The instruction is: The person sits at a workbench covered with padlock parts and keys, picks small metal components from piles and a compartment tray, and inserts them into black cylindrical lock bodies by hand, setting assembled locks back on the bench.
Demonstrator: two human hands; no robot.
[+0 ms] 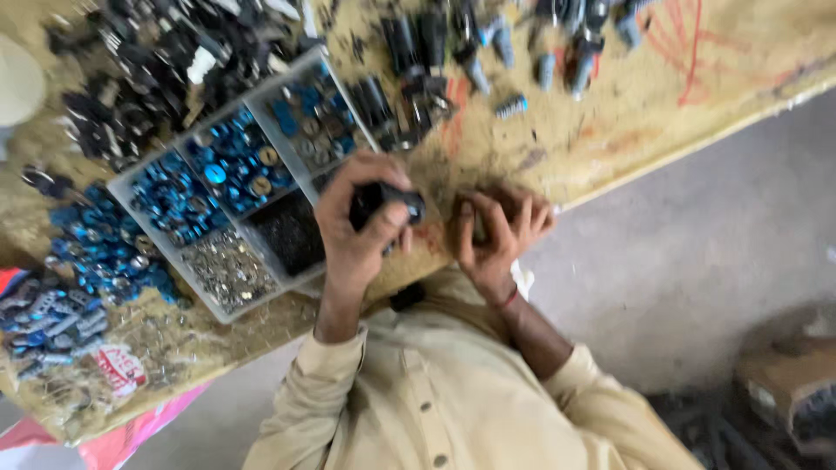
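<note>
Your left hand [357, 231] grips a small black part [387, 202] (blurred), its long axis lying level, pointing toward your right hand [496, 233], whose fingers curl narrow beside the divided tray [300, 283].

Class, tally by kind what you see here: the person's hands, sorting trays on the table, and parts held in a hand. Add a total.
Hands: 2 (left hand, right hand)
Sorting tray: 1
Black part held in the left hand: 1
Total: 4
</note>
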